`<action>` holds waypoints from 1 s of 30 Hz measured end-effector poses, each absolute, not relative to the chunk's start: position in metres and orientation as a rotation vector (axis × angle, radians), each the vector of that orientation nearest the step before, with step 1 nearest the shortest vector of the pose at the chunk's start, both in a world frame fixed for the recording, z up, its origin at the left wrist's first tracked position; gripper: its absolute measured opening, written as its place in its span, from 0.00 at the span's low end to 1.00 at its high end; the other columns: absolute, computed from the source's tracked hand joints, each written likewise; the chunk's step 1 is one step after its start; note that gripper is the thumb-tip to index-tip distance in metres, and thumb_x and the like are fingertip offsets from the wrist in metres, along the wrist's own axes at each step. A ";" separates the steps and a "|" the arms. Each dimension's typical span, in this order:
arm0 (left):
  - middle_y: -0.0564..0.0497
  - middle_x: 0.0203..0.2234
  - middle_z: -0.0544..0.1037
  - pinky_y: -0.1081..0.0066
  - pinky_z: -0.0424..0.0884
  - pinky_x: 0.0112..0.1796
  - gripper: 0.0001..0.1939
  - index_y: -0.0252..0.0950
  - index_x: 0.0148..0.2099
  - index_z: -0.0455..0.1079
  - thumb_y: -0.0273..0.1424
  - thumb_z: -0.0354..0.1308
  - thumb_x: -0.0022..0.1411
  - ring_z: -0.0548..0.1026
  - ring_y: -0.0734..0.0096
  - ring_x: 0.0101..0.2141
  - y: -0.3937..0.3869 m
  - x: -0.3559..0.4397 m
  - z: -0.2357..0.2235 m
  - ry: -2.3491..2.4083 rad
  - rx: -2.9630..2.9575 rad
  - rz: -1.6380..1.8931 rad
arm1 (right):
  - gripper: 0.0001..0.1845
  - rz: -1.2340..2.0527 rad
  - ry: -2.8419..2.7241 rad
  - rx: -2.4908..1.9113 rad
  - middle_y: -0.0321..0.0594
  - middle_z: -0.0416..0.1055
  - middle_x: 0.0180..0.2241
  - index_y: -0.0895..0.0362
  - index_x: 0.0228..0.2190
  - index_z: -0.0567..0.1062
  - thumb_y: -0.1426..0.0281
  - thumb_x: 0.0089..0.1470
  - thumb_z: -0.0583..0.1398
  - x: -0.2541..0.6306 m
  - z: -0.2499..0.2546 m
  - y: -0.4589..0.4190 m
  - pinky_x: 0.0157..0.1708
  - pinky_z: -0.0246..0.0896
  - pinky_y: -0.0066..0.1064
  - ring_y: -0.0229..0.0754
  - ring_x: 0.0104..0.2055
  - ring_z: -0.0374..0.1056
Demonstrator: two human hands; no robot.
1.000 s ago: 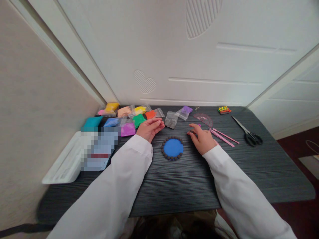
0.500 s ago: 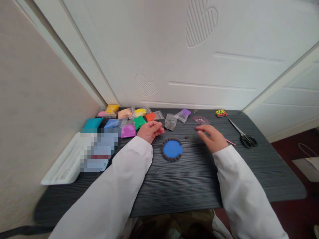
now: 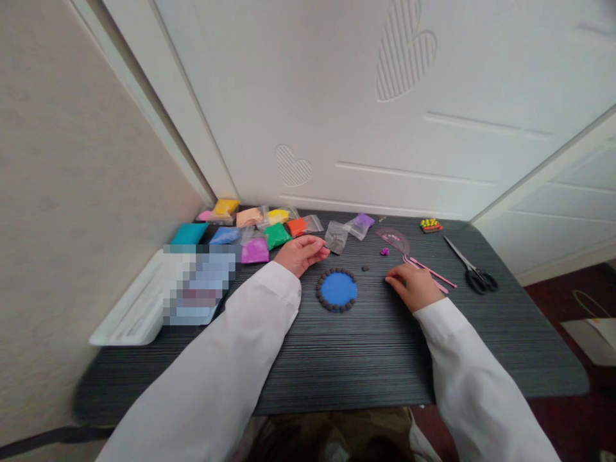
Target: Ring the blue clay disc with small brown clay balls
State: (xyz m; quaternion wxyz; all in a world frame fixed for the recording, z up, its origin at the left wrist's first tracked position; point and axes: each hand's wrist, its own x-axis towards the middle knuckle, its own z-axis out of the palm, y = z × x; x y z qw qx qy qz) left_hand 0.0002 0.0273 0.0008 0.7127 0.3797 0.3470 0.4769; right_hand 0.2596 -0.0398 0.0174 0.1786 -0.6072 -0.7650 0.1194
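My left hand (image 3: 304,254) is closed in a pinch behind a flat blue disc (image 3: 339,289) edged with small dark balls of what looks like clay. Whatever sits between its fingertips is too small to make out. Just beyond them lies a clear bag with grey stuff in it (image 3: 335,238). To the right of the disc, my right hand (image 3: 411,285) has thumb and fingers pressed together low over the table, their contents hidden. A small purple lump (image 3: 384,251) rests beyond its fingertips. A little dark piece (image 3: 365,268) lies between the hands. Pink tools (image 3: 436,272) lie partly behind my right hand.
Scissors (image 3: 474,273) lie on the right of the dark table (image 3: 337,366). Behind are a pink protractor (image 3: 393,239) and a small yellow-red item (image 3: 430,225). Several bags of coloured clay, such as green (image 3: 278,235), and a white tray (image 3: 128,314) occupy the left.
My right hand has drawn back toward me from the purple lump, which now lies apart from it. The left hand keeps its pinch. The view has shifted slightly.
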 end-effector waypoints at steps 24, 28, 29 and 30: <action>0.57 0.19 0.71 0.77 0.62 0.27 0.13 0.33 0.26 0.67 0.26 0.66 0.35 0.68 0.81 0.23 0.009 0.016 0.013 0.674 0.961 1.108 | 0.08 1.211 -1.275 -1.008 0.33 0.71 0.29 0.54 0.28 0.72 0.65 0.41 0.61 0.158 0.029 -0.029 0.36 0.60 0.30 0.34 0.32 0.65; 0.57 0.21 0.71 0.76 0.63 0.29 0.15 0.34 0.29 0.66 0.26 0.66 0.35 0.69 0.80 0.25 0.010 0.016 0.009 0.675 0.992 1.067 | 0.07 1.279 -1.227 -0.905 0.34 0.72 0.32 0.54 0.26 0.72 0.68 0.40 0.62 0.156 0.027 -0.029 0.41 0.60 0.31 0.34 0.36 0.66; 0.57 0.21 0.71 0.76 0.63 0.29 0.15 0.34 0.29 0.66 0.26 0.66 0.35 0.68 0.80 0.25 0.010 0.016 0.009 0.683 0.994 1.063 | 0.06 1.296 -1.210 -0.892 0.33 0.72 0.31 0.54 0.26 0.71 0.68 0.40 0.62 0.156 0.026 -0.029 0.40 0.60 0.31 0.34 0.36 0.67; 0.57 0.21 0.71 0.76 0.63 0.29 0.16 0.34 0.29 0.66 0.25 0.66 0.35 0.68 0.80 0.25 0.011 0.016 0.009 0.689 0.993 1.063 | 0.07 1.314 -1.191 -0.882 0.33 0.72 0.30 0.54 0.26 0.71 0.69 0.40 0.62 0.156 0.025 -0.028 0.39 0.60 0.30 0.33 0.35 0.67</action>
